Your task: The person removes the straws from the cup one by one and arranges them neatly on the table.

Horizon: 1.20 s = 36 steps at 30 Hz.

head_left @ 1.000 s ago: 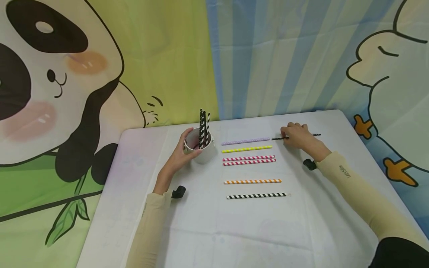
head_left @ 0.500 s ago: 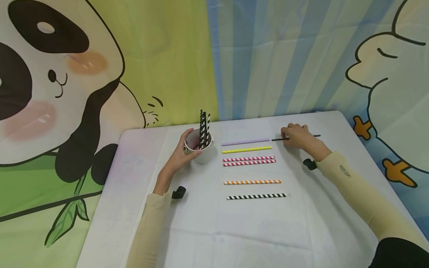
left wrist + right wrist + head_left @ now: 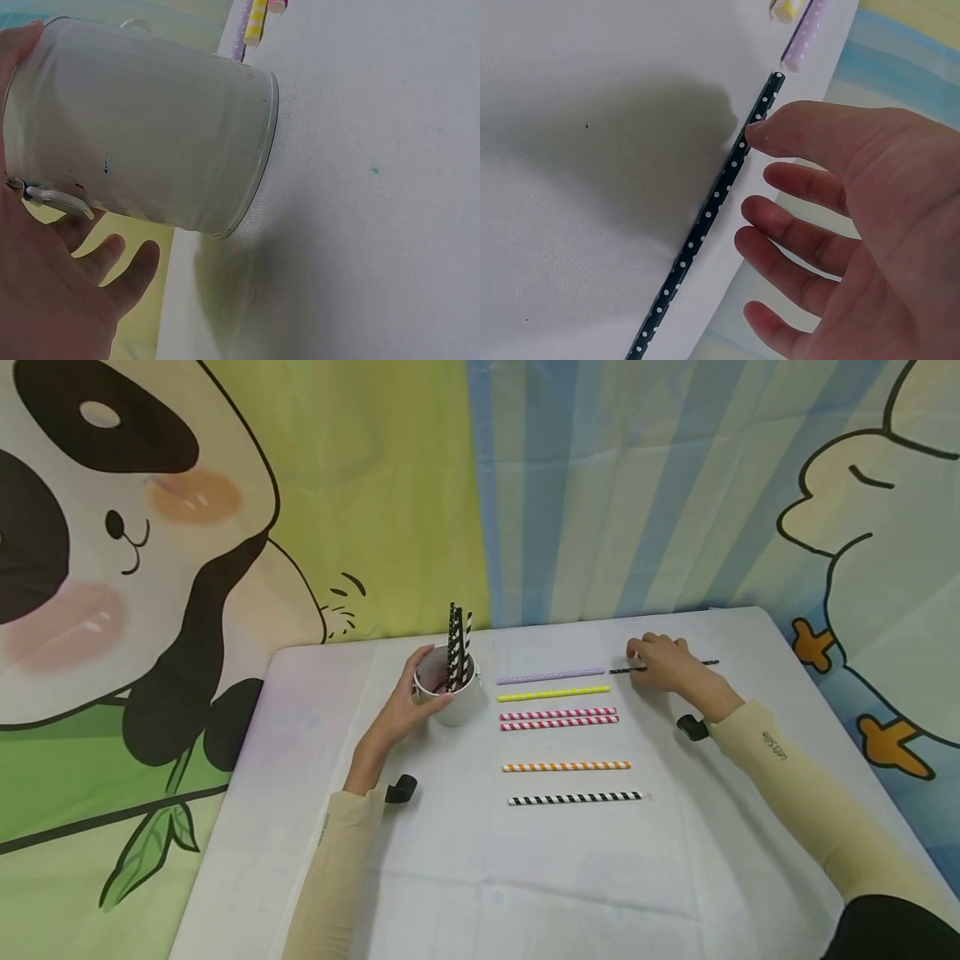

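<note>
My left hand (image 3: 401, 702) holds a small white metal bucket (image 3: 459, 710) by its rim, thumb on the near side and fingers round the far side. Several black-and-white paper straws (image 3: 456, 647) stand upright inside it. In the left wrist view the bucket's plain wall (image 3: 150, 120) fills the upper left. At the far right of the table my right hand (image 3: 663, 662) is over a black straw with white dots (image 3: 705, 217), which lies flat. The thumb tip meets or overlaps this straw; the other fingers are loosely bent and apart from it.
Between the hands lie a lilac dotted straw (image 3: 551, 677), a yellow straw (image 3: 553, 694), two red-striped straws (image 3: 558, 720), an orange-striped straw (image 3: 566, 767) and a black-striped straw (image 3: 575, 798). The white table (image 3: 585, 877) ends at a printed cloth backdrop (image 3: 405, 510).
</note>
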Motion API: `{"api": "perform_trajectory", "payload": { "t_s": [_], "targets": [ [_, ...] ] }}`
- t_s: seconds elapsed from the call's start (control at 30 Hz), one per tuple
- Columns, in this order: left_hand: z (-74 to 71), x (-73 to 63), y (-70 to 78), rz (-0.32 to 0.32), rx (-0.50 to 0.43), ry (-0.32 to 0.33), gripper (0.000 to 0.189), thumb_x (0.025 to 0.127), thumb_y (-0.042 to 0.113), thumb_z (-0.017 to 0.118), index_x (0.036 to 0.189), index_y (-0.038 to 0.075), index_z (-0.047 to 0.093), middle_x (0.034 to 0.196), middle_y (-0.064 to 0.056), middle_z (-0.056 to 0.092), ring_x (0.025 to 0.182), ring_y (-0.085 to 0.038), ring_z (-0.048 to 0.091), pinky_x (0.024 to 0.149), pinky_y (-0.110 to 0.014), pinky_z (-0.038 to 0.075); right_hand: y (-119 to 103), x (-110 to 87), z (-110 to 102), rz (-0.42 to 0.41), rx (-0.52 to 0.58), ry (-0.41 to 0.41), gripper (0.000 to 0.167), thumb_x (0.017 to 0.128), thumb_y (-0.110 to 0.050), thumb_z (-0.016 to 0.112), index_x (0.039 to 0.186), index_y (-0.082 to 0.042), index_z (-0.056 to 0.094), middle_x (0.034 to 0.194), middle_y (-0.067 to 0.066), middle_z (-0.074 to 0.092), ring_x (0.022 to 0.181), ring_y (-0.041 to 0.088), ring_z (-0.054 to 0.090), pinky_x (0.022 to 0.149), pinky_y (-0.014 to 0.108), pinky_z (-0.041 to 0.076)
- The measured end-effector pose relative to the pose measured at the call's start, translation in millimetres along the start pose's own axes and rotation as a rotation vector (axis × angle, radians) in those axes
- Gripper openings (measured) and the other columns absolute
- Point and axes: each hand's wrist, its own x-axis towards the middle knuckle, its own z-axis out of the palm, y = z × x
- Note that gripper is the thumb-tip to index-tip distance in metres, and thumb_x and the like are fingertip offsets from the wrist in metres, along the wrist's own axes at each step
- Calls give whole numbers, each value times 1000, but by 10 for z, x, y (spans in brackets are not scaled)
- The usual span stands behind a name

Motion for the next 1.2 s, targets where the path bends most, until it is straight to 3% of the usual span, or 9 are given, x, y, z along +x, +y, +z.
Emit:
{"api": "perform_trajectory", "payload": {
  "t_s": [0.2, 0.73, 1.2],
  "targets": [
    [-11, 4, 19, -8, 5, -2, 89, 91, 25, 73, 159, 32, 17, 164, -10, 21, 150, -34, 25, 119, -61, 20, -61, -11, -61, -1, 6, 9, 38, 91, -19, 72, 123, -4, 59, 119, 22, 59, 110, 43, 53, 94, 66, 36],
    [-12, 5, 5, -22, 10, 1, 90, 91, 26, 74, 159, 34, 16, 163, -13, 22, 148, -35, 27, 118, -61, 22, -214, -56, -127, -63, 45, 90, 37, 91, -18, 71, 123, -3, 60, 120, 22, 61, 110, 42, 54, 94, 62, 38],
    [14, 1, -7, -32, 12, 4, 89, 91, 28, 74, 159, 34, 16, 164, -12, 22, 149, -35, 26, 118, -61, 22, -487, -70, -202, -122, 59, 152, 35, 92, -20, 72, 120, -4, 60, 117, 19, 62, 106, 39, 56, 92, 60, 40]
  ]
}}
